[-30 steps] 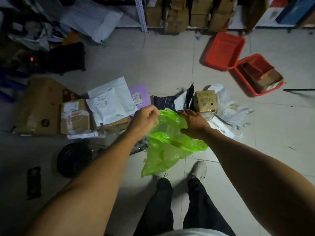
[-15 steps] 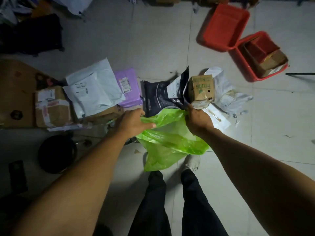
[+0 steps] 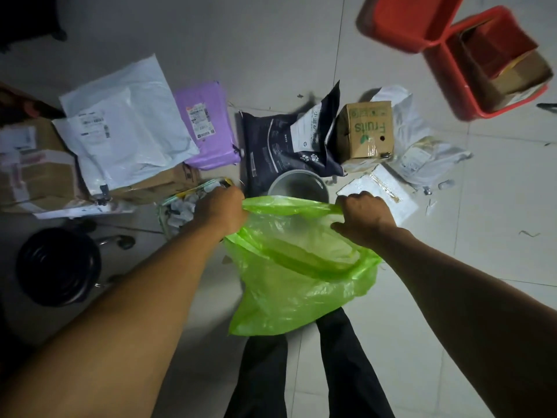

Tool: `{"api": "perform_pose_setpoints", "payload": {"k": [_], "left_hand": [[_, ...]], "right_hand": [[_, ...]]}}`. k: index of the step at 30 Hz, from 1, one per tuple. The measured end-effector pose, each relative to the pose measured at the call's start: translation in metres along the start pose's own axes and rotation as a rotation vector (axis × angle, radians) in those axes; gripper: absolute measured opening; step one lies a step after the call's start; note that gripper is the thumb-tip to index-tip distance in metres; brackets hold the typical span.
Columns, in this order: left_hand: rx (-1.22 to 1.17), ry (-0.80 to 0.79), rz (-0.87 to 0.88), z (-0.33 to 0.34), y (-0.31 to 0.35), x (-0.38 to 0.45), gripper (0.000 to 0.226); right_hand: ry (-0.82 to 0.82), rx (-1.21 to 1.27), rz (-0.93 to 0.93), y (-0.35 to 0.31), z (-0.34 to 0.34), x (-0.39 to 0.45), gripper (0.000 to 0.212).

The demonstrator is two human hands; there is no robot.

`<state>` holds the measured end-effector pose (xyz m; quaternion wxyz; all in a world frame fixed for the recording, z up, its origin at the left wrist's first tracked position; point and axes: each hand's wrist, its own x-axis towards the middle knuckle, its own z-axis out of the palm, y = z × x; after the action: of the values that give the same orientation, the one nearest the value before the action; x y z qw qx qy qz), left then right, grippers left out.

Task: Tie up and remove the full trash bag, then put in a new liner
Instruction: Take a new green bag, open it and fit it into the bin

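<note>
A translucent green liner bag hangs open between my hands, its mouth stretched wide. My left hand grips the left side of the rim and my right hand grips the right side. Just beyond the bag's far rim stands a grey round trash bin, its open top partly hidden by the bag. To the left of my left hand lies a clear bag stuffed with pale scraps, half covered by my forearm.
Parcels and mailers litter the floor: white mailers, a purple mailer, a dark pet-food bag, a Fruits carton. Red crates stand far right. A black round stool sits left. My legs stand below.
My hands have pulled apart and spread the green bag's mouth wide. The view has tilted down, bringing the grey bin into sight under the bag's far edge.
</note>
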<state>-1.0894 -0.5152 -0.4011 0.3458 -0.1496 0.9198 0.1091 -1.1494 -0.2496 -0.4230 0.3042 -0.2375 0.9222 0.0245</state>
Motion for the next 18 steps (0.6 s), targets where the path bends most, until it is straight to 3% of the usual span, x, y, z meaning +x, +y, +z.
{"api": "perform_pose_setpoints", "payload": {"k": [3, 6, 13, 18], "left_hand": [[-0.155, 0.03, -0.033, 0.012, 0.001, 0.014, 0.013], [-0.255, 0.044, -0.049, 0.021, 0.005, 0.028, 0.024], [-0.52, 0.101, -0.137, 0.032, 0.018, 0.053, 0.025], [-0.583, 0.168, -0.152, 0.036, 0.028, 0.061, 0.027]], "right_hand": [[-0.001, 0.089, 0.129, 0.002, 0.013, 0.011, 0.024], [0.031, 0.293, 0.151, 0.004, 0.021, 0.021, 0.023], [0.043, 0.678, 0.191, -0.001, 0.022, 0.03, 0.018], [0.035, 0.89, 0.34, -0.011, 0.019, 0.04, 0.031]]}}
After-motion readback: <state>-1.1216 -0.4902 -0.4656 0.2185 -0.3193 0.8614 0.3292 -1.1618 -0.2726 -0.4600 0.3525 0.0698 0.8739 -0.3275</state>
